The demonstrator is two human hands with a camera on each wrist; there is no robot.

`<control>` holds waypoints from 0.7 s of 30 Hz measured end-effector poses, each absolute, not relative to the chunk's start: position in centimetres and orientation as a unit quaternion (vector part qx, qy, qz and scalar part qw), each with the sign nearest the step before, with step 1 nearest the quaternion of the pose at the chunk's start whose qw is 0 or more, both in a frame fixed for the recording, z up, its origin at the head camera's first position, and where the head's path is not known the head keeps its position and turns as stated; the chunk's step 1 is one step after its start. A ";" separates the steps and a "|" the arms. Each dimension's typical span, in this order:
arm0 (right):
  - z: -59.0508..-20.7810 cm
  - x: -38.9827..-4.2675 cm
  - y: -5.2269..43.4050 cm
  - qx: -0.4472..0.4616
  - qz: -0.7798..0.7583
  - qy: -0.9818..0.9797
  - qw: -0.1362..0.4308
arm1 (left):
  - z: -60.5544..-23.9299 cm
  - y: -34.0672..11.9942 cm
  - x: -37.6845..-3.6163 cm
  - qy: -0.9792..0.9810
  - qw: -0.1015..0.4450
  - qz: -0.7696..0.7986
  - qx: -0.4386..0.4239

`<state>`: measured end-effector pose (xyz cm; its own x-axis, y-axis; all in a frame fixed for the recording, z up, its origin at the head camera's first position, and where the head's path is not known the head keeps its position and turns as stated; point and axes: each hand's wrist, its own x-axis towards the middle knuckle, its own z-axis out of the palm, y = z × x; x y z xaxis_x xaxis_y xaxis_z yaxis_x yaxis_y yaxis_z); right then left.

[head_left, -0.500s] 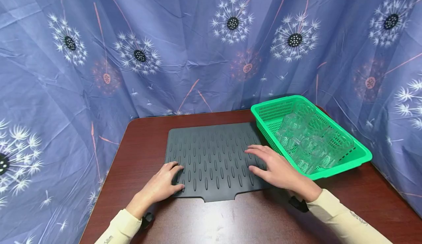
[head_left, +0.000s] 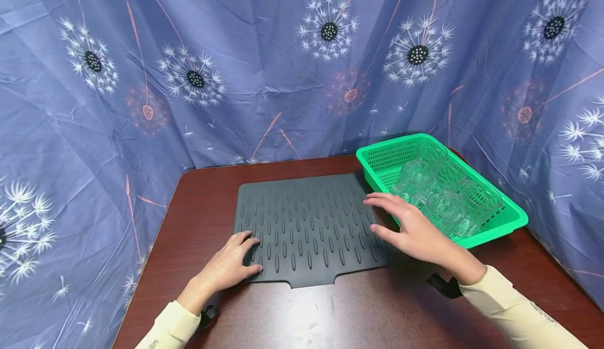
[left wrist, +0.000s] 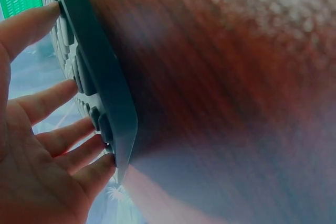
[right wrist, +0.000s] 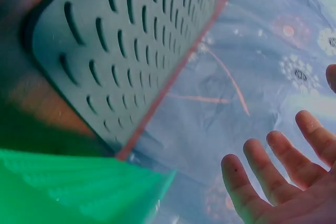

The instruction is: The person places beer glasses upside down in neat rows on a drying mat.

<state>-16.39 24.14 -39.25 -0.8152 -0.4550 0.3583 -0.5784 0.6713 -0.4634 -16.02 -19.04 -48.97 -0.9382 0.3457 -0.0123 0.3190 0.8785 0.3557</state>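
While your left hand (head_left: 226, 265), fingers loose, touches the mat (head_left: 306, 226) lying toward two o'clock, your raised right hand (head_left: 416, 229), fingers spread, has that mat at nine o'clock.

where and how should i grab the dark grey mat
Probably best by the tab in the middle of the near edge of the dark grey mat, coming in low from the near side and pinching it top and bottom. The mat lies flat on the table, the tab juts out past that edge, and the raised ridges stop short of it.
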 end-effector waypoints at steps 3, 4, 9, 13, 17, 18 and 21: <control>-38.4 -16.5 25.1 0.280 0.300 -0.904 0.119 | -49.0 -19.1 -16.0 0.970 0.031 0.170 0.171; -38.2 -16.6 25.4 0.279 0.303 -0.903 0.122 | -49.0 -19.1 -16.1 0.971 0.030 0.167 0.171; -36.8 -17.2 26.9 0.283 0.324 -0.893 0.133 | -48.9 -19.3 -15.9 0.972 0.029 0.167 0.161; -35.6 -18.1 28.2 0.270 0.332 -0.893 0.136 | -48.9 -19.5 -15.9 0.972 0.038 0.176 0.153; -34.1 -19.2 29.1 0.254 0.336 -0.897 0.132 | -49.2 -19.7 -16.1 0.970 0.042 0.183 0.155; -33.7 -19.6 29.3 0.249 0.337 -0.899 0.130 | -49.2 -19.7 -16.1 0.970 0.041 0.184 0.155; -32.8 -20.7 29.8 0.228 0.333 -0.907 0.116 | -49.4 -19.8 -16.2 0.969 0.040 0.187 0.155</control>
